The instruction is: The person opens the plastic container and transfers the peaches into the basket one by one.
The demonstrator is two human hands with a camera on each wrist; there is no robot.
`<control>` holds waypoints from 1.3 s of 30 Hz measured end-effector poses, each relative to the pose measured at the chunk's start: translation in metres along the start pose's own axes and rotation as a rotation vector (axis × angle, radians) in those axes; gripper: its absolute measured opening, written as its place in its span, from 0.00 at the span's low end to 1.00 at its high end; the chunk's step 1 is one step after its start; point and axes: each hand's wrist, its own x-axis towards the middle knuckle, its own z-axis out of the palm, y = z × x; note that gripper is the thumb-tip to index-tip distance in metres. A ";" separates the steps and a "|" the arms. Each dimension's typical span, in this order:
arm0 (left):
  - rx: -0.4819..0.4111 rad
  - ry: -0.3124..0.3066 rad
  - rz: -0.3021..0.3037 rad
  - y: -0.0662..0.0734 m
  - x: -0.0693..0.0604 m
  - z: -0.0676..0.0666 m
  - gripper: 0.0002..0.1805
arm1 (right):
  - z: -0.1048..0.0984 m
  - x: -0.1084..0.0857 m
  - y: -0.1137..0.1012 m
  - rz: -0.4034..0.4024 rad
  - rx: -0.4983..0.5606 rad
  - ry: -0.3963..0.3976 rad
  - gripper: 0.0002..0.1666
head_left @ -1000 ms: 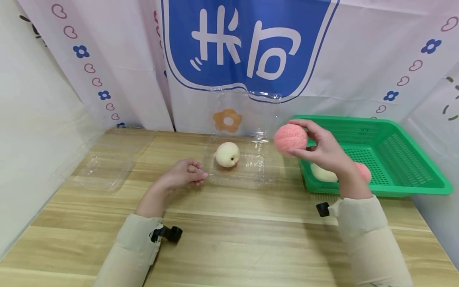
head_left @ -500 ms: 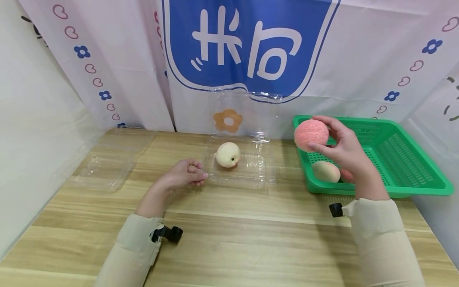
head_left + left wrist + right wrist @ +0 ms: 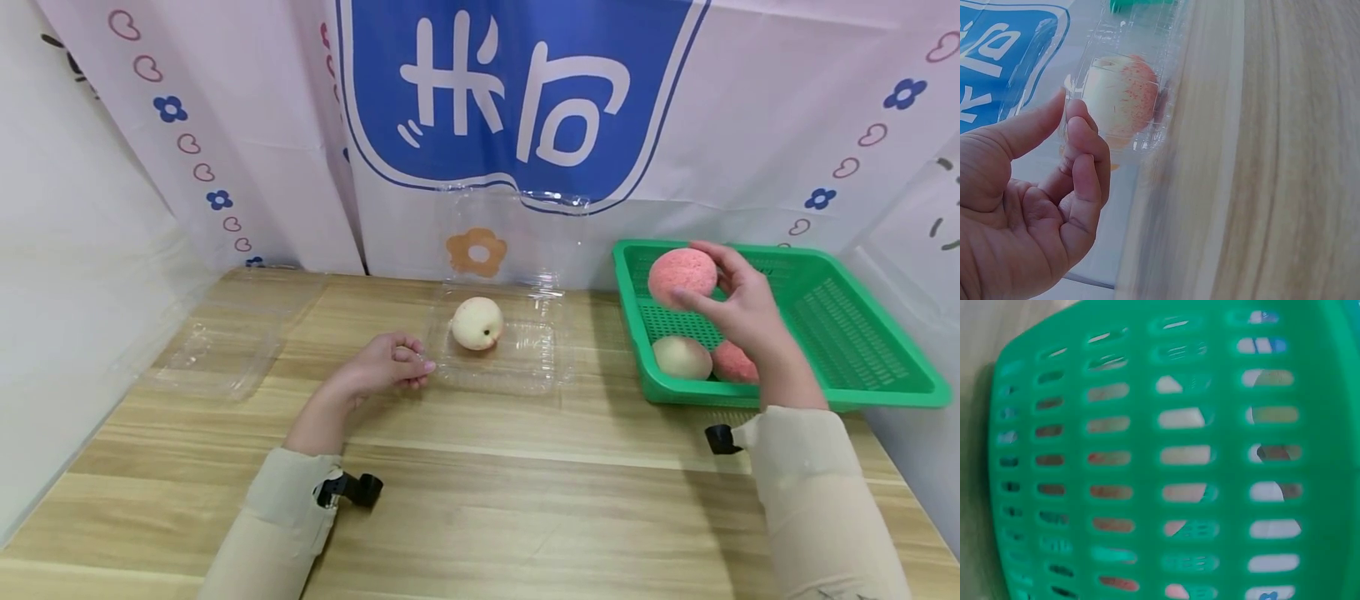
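My right hand (image 3: 738, 300) grips a pink peach (image 3: 681, 278) between thumb and fingers, above the left part of the green basket (image 3: 885, 400). Inside the basket lie a pale peach (image 3: 684, 358) and another pink peach (image 3: 733, 363). My left hand (image 3: 386, 364) pinches the left edge of an open clear plastic clamshell box (image 3: 525, 379). A pale peach (image 3: 478, 323) sits in the left half of that box; its red-speckled side shows in the left wrist view. The right wrist view is filled by the basket's slotted wall (image 3: 1141, 475), which hides the right hand.
A second clear plastic box (image 3: 217, 358) stands open at the left of the wooden table (image 3: 480, 517). Behind the table hangs a printed cloth (image 3: 405, 225), with the middle box's raised lid (image 3: 517, 225) close in front of it.
My right hand has moved right with the pink peach, from beside the basket's left rim to over its inside. The left hand and its box have stayed put.
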 end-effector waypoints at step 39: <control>-0.023 -0.001 0.006 0.000 0.000 0.001 0.21 | 0.015 0.030 0.038 0.082 -0.198 -0.275 0.42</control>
